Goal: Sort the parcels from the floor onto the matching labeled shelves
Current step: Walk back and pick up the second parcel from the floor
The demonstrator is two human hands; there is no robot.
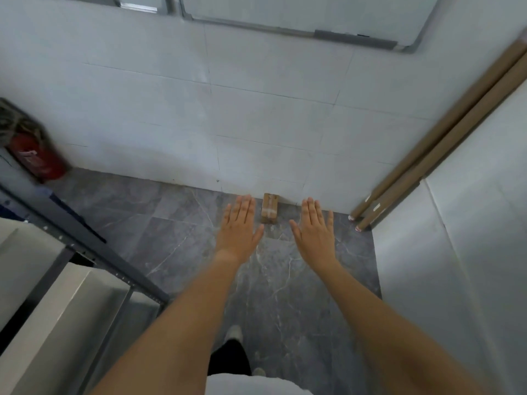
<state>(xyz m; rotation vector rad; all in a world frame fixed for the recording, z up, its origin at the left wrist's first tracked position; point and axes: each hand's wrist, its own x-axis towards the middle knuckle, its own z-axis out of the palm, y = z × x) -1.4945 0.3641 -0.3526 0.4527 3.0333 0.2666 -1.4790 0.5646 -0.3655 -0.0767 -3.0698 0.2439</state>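
Both arms are stretched out over the grey floor (176, 243), palms down. The left hand (239, 227) and right hand (315, 227) are flat and spread, fingers straight, holding nothing. Between them in the frame, just above centre, sits one small brown parcel (269, 208), taped across its top and pushed up against the foot of the white wall (256, 115). Neither hand touches it; they look well short of it, with the person upright, a shoe visible at the bottom of the frame.

The shelf (85, 240) runs along the left of the frame, its dark metal frame cutting diagonally, with pale surfaces below. I can make out no labels on it from here, and the picture is too soft to read any marking on the parcel.

That is the main risk: picking the box up without checking its label and setting it on the wrong level. The parcel is tight to the wall, so fingers may scrape getting behind it. Two cardboard tubes (445, 132) lean in the corner at the right; a careless elbow could topple them. A red extinguisher (37, 159) stands at the far left, well apart.
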